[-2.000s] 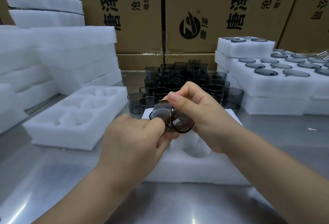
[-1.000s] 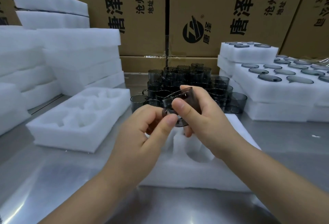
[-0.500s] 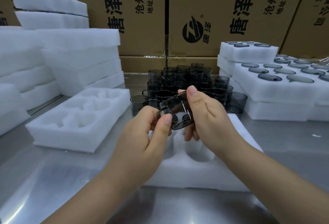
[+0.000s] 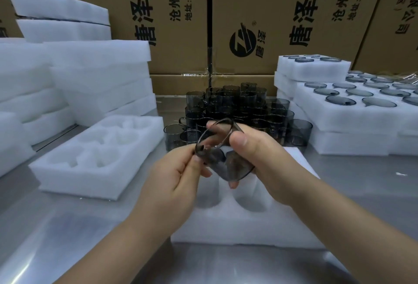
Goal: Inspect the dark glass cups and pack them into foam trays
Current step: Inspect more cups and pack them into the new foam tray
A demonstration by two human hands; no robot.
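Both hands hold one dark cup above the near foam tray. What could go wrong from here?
The cup is tilted and held in the fingers of the left hand and right hand; a slip might drop it past the foam tray onto the steel table. The loose cups stand packed close behind the hands, so a swing could knock them.

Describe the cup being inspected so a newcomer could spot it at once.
Find the cluster of dark cups standing on the table before the cardboard boxes. Just in front, over the nearest foam tray, the left hand and right hand hold one cup. It alone is off the table and tilted.
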